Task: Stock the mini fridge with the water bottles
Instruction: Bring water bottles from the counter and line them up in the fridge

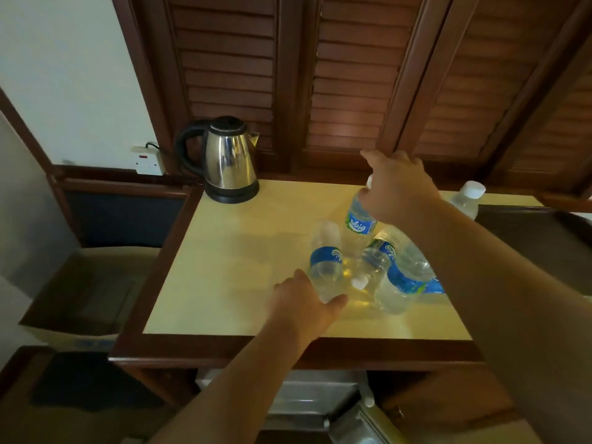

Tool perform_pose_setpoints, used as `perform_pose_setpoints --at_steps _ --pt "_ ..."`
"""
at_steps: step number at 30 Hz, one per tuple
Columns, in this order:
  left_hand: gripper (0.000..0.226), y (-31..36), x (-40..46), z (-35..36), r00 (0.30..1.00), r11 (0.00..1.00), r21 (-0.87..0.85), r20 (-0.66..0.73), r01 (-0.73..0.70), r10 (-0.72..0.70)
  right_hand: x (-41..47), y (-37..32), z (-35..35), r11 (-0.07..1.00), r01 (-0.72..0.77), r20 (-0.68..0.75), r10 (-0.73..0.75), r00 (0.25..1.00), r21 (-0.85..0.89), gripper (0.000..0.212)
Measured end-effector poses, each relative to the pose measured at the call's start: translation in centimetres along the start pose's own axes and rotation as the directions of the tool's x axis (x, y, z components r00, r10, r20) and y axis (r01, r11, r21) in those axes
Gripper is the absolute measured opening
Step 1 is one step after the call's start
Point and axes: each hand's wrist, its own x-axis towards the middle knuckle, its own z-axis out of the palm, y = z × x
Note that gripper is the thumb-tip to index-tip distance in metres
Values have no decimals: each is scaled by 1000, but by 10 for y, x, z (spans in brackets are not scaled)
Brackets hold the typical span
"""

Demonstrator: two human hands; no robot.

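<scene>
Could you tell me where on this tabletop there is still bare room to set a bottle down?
The tabletop is bare on its left half, between the kettle and the front edge. The right-centre is crowded: the left hand and right hand each grip a bottle among the bottle cluster.

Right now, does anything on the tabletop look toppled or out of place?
Yes. Two water bottles lie on their sides on the table near the right forearm, tangled together. The left hand holds one bottle and the right hand another.
</scene>
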Motion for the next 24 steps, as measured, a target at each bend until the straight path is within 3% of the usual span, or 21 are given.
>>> perform_pose_setpoints --at_steps 4,7,10,13,17,24 --pt "67 3 20 15 1000 1000 16 -22 3 -3 50 4 2 1000 -28 179 27 984 6 59" --pt "51 0 29 15 997 999 40 -74 -18 21 62 5 2 999 24 195 -16 981 -36 37" --pt "44 -10 35 6 992 997 75 -124 -17 26 58 3 -2 996 82 200 -74 977 -30 36" --pt "40 -23 32 -13 967 997 67 -252 -32 48 44 0 -2 994 103 118 -105 987 23 32" --pt "30 -34 12 -55 867 981 43 -461 -189 187 12 -2 -2 983 101 -49 -95 994 151 27" --pt "25 -35 -71 -102 741 951 32 -619 -308 261 -85 3 -29 894 228 -364 -79 928 386 31"
